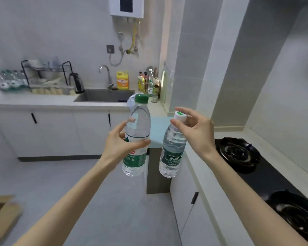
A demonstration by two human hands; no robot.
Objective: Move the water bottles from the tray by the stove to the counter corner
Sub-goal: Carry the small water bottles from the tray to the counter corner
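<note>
My left hand [122, 139] grips a clear water bottle with a green cap and green label [137, 121] around its middle, holding it upright in the air. My right hand [196, 130] pinches the white cap of a second water bottle with a dark green label [172, 150], which hangs below my fingers. Both bottles hover over the floor beside the counter edge. A light blue tray [158, 132] lies on the counter behind them, left of the stove. The counter corner [156, 110] lies farther back by the sink.
A black gas stove [238, 153] with two burners runs along the right counter. At the back are a sink [105, 95] with a faucet, a yellow detergent jug [122, 80], condiment bottles [148, 82], a dish rack [48, 77] and a kettle [76, 82]. A cardboard box [2, 213] sits on the floor at left.
</note>
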